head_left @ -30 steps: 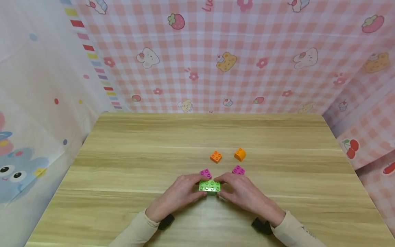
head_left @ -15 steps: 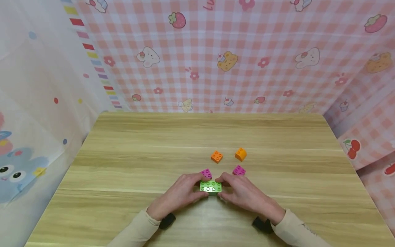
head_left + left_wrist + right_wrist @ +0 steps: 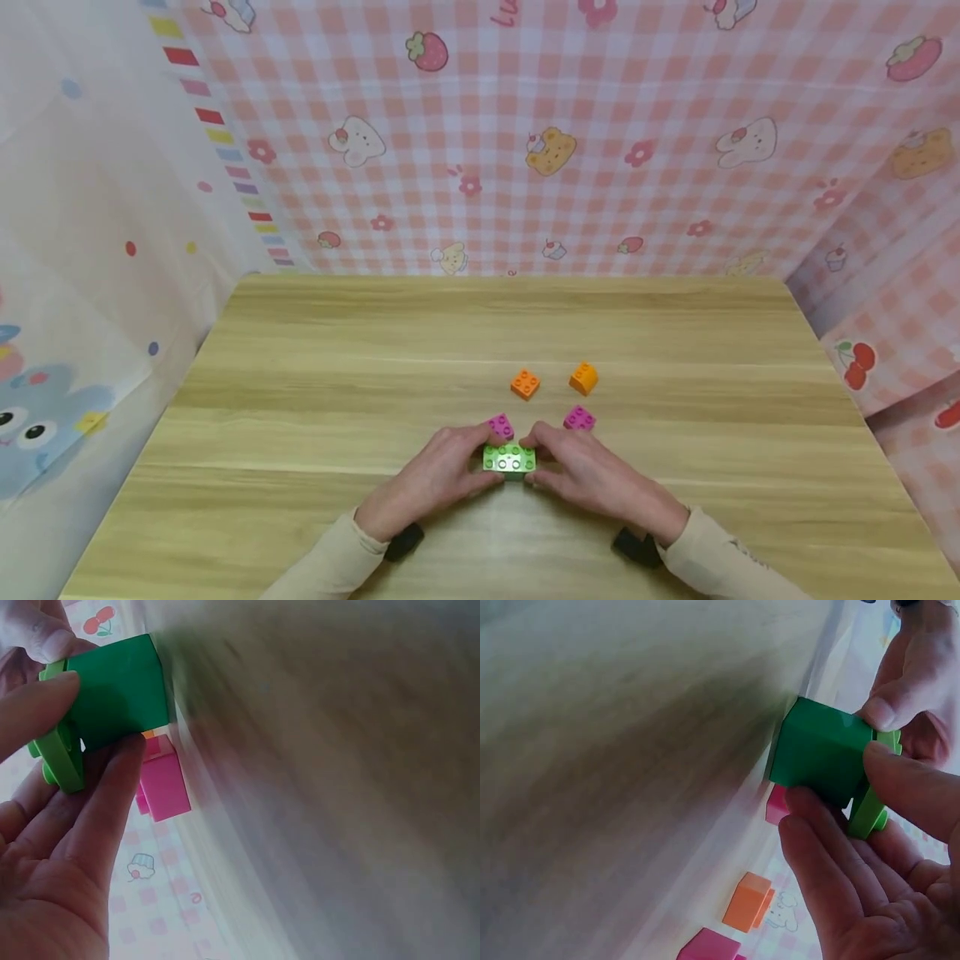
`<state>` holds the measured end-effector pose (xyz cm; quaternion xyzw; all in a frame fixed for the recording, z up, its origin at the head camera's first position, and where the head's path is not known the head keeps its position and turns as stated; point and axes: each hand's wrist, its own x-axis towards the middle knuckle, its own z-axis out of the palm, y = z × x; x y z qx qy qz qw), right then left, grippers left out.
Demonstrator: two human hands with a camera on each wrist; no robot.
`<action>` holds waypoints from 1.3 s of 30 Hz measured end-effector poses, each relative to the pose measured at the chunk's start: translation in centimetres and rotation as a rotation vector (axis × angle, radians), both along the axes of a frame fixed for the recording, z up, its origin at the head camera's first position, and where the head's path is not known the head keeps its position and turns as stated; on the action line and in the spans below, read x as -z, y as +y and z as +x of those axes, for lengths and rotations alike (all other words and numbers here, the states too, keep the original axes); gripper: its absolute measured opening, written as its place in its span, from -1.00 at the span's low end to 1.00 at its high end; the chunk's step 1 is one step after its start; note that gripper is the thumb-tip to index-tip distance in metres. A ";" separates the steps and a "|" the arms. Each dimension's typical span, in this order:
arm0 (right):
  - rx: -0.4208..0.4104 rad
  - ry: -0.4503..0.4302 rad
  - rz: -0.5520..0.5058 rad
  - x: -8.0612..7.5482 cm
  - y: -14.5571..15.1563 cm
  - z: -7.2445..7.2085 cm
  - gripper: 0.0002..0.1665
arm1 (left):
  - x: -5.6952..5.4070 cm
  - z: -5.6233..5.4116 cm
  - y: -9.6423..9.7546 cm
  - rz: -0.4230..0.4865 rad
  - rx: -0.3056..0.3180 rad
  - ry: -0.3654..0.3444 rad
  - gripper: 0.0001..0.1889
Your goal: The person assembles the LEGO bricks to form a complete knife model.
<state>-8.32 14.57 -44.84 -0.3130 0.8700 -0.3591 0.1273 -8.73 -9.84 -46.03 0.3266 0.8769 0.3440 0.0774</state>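
Observation:
In the head view a light green plate [image 3: 509, 458] with two rows of studs lies between my hands near the middle of the table. The wrist views show it fitted on top of a dark green block [image 3: 120, 690], its end overhanging the block. My left hand [image 3: 435, 475] pinches the left end of this pair between thumb and fingers. Opposite it, my right hand [image 3: 588, 471] grips the right end the same way. Just beyond the fingers sit two magenta bricks, the left one [image 3: 501, 426] partly covered by my left hand and the right one [image 3: 579, 418] beside my right.
Farther back stand a square orange brick [image 3: 525, 384] and a curved-top orange brick [image 3: 583, 378]. They rest on a wood-grain table [image 3: 315, 350]. A pink checked cloth [image 3: 495, 108] hangs behind its far edge, with a white cloth [image 3: 90, 208] on the left.

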 end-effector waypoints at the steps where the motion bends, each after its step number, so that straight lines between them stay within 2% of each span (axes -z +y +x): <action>1: -0.002 0.007 0.006 -0.1 0.1 0.0 -0.65 | 0.0 0.0 0.1 0.004 0.001 0.005 -0.64; 4: -0.001 -0.015 -0.004 -0.2 0.1 0.0 -0.65 | 0.0 0.0 0.2 0.011 -0.003 0.017 -0.66; 12: 0.004 -0.178 -0.098 0.3 0.0 0.0 -0.65 | 0.0 0.4 0.1 -0.009 0.009 0.043 -0.65; 14: 0.009 -0.176 -0.100 0.3 0.0 0.1 -0.64 | 0.0 0.5 0.1 -0.006 0.012 0.043 -0.65; 21: -0.026 -0.143 -0.077 0.2 -0.3 0.0 -0.65 | 0.2 0.6 -0.3 0.027 -0.018 -0.037 -0.70; 28: -0.025 -0.079 -0.063 0.5 -0.7 0.1 -0.66 | 0.0 0.7 -0.7 0.008 -0.028 -0.012 -0.71; 39: -0.031 0.004 -0.015 0.4 -0.3 0.4 -0.64 | -0.5 0.5 -0.4 -0.023 -0.027 -0.012 -0.68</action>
